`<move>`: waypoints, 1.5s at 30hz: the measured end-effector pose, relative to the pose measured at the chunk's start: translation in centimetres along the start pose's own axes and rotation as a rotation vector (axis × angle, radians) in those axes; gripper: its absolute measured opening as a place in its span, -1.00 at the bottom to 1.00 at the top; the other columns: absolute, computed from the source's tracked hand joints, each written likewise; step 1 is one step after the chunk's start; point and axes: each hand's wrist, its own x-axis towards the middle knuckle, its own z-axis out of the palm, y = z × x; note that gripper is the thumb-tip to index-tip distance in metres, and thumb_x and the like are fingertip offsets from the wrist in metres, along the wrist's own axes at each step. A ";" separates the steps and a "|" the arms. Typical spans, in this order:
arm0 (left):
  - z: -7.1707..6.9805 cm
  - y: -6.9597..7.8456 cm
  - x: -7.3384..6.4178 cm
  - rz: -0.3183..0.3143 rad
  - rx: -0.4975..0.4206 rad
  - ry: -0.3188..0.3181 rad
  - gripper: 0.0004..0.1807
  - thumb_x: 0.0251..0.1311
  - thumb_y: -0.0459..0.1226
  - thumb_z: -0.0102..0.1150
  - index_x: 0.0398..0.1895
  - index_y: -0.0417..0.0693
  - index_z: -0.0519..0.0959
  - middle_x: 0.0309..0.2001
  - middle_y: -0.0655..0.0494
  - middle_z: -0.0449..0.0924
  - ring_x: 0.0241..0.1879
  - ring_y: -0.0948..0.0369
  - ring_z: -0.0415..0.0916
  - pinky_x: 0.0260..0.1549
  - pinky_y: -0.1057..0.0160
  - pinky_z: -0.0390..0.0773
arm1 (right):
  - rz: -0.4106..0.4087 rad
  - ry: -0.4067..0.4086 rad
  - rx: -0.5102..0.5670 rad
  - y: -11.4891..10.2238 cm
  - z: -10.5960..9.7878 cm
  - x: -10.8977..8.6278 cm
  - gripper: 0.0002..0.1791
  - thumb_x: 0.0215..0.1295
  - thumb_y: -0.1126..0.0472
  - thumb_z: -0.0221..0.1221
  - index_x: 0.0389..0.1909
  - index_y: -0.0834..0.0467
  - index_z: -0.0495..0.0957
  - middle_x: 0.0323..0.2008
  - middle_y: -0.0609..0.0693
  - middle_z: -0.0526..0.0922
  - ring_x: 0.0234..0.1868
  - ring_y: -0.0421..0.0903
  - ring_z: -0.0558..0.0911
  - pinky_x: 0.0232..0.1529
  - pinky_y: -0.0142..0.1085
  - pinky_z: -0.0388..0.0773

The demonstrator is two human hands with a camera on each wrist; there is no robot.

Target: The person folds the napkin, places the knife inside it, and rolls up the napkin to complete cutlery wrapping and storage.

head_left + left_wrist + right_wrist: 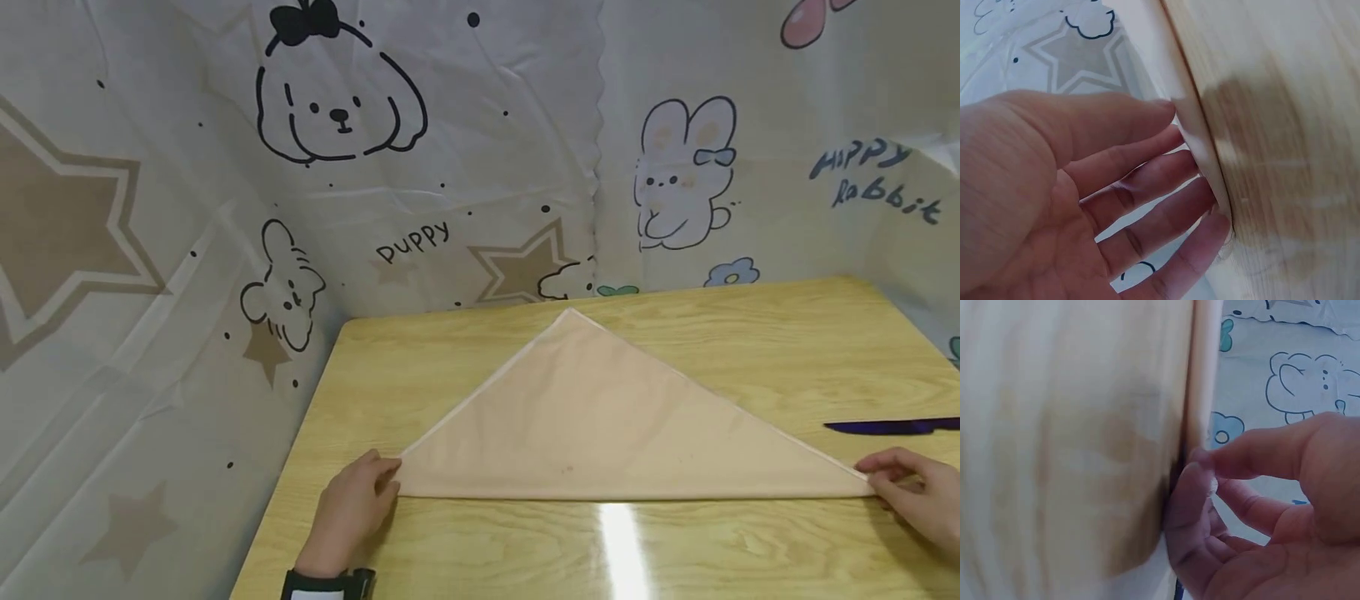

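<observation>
A peach cloth (600,417) folded into a triangle lies flat, its long straight edge nearest me and its point at the back. My left hand (352,504) is at its left corner. In the left wrist view, that hand's thumb and fairly straight fingertips (1163,112) touch the cloth's edge (1194,125), with gaps between the fingers. At the other end, my right hand (918,492) pinches the right corner between thumb and index finger. The right wrist view shows these fingertips (1191,481) together at the end of the cloth (1202,375).
The cloth lies on a wood-grain table (450,546). A dark purple knife (885,427) lies at the right, beyond my right hand. Printed sheeting (480,158) with cartoon animals and stars stands behind the table and along its sides.
</observation>
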 end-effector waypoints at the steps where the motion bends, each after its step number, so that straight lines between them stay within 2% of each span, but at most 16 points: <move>1: 0.0 0.1 0.1 -0.003 -0.010 0.000 -0.67 0.09 -0.29 0.32 -0.03 -0.11 0.70 -0.46 0.18 0.43 -0.52 0.25 0.27 -0.60 0.26 0.32 | -0.002 0.001 -0.010 0.1 -0.1 0.0 -0.85 0.18 0.53 0.10 -0.24 0.52 0.52 -0.52 0.00 0.52 -0.65 -0.31 0.39 -0.71 -0.38 0.43; 5: 0.1 0.0 0.8 -0.016 -0.072 0.011 -0.73 0.12 -0.27 0.30 -0.09 -0.05 0.73 -0.38 0.18 0.55 -0.42 0.25 0.40 -0.47 0.17 0.49 | 0.017 -0.042 -0.068 0.4 -0.5 0.2 -0.86 0.19 0.49 0.13 -0.25 0.51 0.50 -0.48 0.12 0.53 -0.62 -0.29 0.36 -0.68 -0.38 0.39; 10: 0.6 -0.8 1.4 -0.103 -0.199 -0.025 -0.79 0.20 -0.24 0.25 -0.11 0.05 0.74 -0.30 0.18 0.61 -0.31 0.24 0.49 -0.27 0.06 0.58 | -0.014 -0.072 -0.087 0.8 -1.3 0.5 -0.83 0.22 0.46 0.14 -0.24 0.52 0.46 -0.53 0.09 0.52 -0.69 -0.22 0.38 -0.73 -0.36 0.40; 13: 0.5 -1.5 1.6 -0.141 -0.261 -0.049 -0.81 0.26 -0.22 0.20 -0.13 0.06 0.75 -0.27 0.16 0.63 -0.26 0.21 0.49 -0.20 0.02 0.56 | -0.089 0.035 -0.083 1.8 -2.1 1.1 -0.86 0.19 0.49 0.13 -0.24 0.49 0.47 -0.51 0.15 0.50 -0.73 -0.30 0.34 -0.76 -0.38 0.36; 15: 0.1 -1.9 1.6 -0.148 -0.287 -0.054 -0.81 0.28 -0.21 0.19 -0.16 0.06 0.76 -0.24 0.14 0.66 -0.22 0.18 0.52 -0.15 -0.01 0.55 | -0.128 0.169 -0.108 3.1 -2.8 1.9 -0.85 0.12 0.52 0.14 -0.25 0.45 0.49 -0.46 0.20 0.45 -0.70 -0.40 0.28 -0.73 -0.44 0.29; 17: -0.2 -2.2 1.6 -0.148 -0.302 -0.056 -0.82 0.28 -0.22 0.18 -0.18 0.06 0.76 -0.20 0.13 0.68 -0.16 0.15 0.54 -0.09 -0.04 0.54 | -0.182 0.305 -0.124 4.6 -3.5 3.2 -0.78 0.01 0.59 0.12 -0.25 0.46 0.49 -0.40 0.30 0.41 -0.58 -0.29 0.33 -0.59 -0.41 0.25; 19: -0.5 -2.4 1.6 -0.138 -0.305 -0.061 -0.82 0.27 -0.25 0.18 -0.19 0.05 0.76 -0.19 0.11 0.69 -0.12 0.12 0.55 -0.06 -0.05 0.54 | -0.221 0.380 -0.183 6.2 -4.3 4.4 -0.70 -0.04 0.62 0.11 -0.20 0.47 0.47 -0.32 0.38 0.36 -0.41 -0.05 0.40 -0.40 -0.23 0.36; 20: -0.6 -2.4 1.7 -0.136 -0.306 -0.065 -0.81 0.26 -0.26 0.17 -0.19 0.05 0.76 -0.19 0.10 0.69 -0.12 0.11 0.55 -0.07 -0.06 0.54 | -0.240 0.390 -0.210 6.9 -4.6 5.0 -0.67 -0.05 0.63 0.10 -0.17 0.48 0.46 -0.27 0.42 0.35 -0.31 0.09 0.40 -0.30 -0.11 0.36; 22: -0.6 -2.4 1.8 -0.134 -0.306 -0.075 -0.80 0.26 -0.27 0.16 -0.18 0.05 0.76 -0.20 0.10 0.69 -0.13 0.11 0.55 -0.08 -0.05 0.54 | -0.307 0.384 -0.261 8.0 -5.3 5.8 -0.61 -0.11 0.68 0.13 -0.15 0.51 0.44 -0.21 0.48 0.35 -0.17 0.35 0.31 -0.22 0.14 0.29; 24: -0.6 -2.4 1.9 -0.134 -0.307 -0.085 -0.79 0.27 -0.28 0.14 -0.17 0.05 0.76 -0.23 0.11 0.68 -0.16 0.13 0.54 -0.10 -0.03 0.54 | -0.348 0.342 -0.334 8.8 -5.8 6.3 -0.58 -0.15 0.67 0.20 -0.15 0.48 0.46 -0.19 0.50 0.36 -0.15 0.40 0.33 -0.19 0.28 0.26; 27: -0.3 -2.3 2.0 -0.137 -0.307 -0.101 -0.78 0.27 -0.27 0.13 -0.16 0.05 0.75 -0.27 0.13 0.66 -0.19 0.17 0.53 -0.12 -0.01 0.54 | -0.424 0.297 -0.399 9.2 -6.2 6.7 -0.53 -0.30 0.64 0.32 -0.21 0.43 0.52 -0.25 0.49 0.45 -0.24 0.37 0.44 -0.29 0.24 0.39; 30: -0.2 -2.1 2.1 -0.138 -0.311 -0.114 -0.78 0.26 -0.27 0.13 -0.16 0.05 0.75 -0.27 0.13 0.66 -0.19 0.18 0.52 -0.13 -0.01 0.54 | -0.447 0.241 -0.421 9.0 -6.3 6.7 -0.55 -0.37 0.62 0.37 -0.29 0.39 0.56 -0.35 0.45 0.49 -0.38 0.32 0.50 -0.44 0.19 0.46; 35: 0.1 -2.4 1.8 -0.156 -0.318 -0.111 -0.79 0.27 -0.27 0.14 -0.16 0.06 0.75 -0.26 0.13 0.66 -0.19 0.19 0.52 -0.14 0.01 0.54 | -0.405 0.182 -0.412 8.1 -5.9 7.0 -0.68 -0.30 0.63 0.34 -0.41 0.39 0.54 -0.43 0.36 0.47 -0.42 0.29 0.49 -0.41 0.16 0.44; 38: 0.4 -2.6 1.8 -0.151 -0.323 -0.108 -0.79 0.28 -0.26 0.14 -0.16 0.07 0.75 -0.31 0.16 0.65 -0.25 0.23 0.51 -0.16 0.04 0.55 | -0.402 0.168 -0.425 8.1 -5.9 7.2 -0.71 -0.29 0.63 0.34 -0.48 0.38 0.52 -0.51 0.27 0.46 -0.49 0.19 0.47 -0.45 0.07 0.43; 43: 0.3 -2.6 1.9 -0.124 -0.319 -0.091 -0.80 0.29 -0.24 0.15 -0.17 0.07 0.76 -0.41 0.18 0.61 -0.35 0.26 0.48 -0.23 0.11 0.53 | -0.435 0.068 -0.494 7.7 -5.9 7.4 -0.75 -0.23 0.56 0.36 -0.49 0.37 0.50 -0.57 0.11 0.42 -0.59 -0.03 0.39 -0.57 -0.12 0.39; 45: 0.2 -2.5 2.0 -0.112 -0.318 -0.082 -0.80 0.29 -0.24 0.15 -0.17 0.06 0.76 -0.41 0.17 0.61 -0.35 0.26 0.48 -0.25 0.12 0.52 | -0.456 0.034 -0.503 7.3 -5.8 7.2 -0.75 -0.20 0.54 0.36 -0.47 0.37 0.50 -0.55 0.10 0.43 -0.56 -0.04 0.41 -0.54 -0.10 0.42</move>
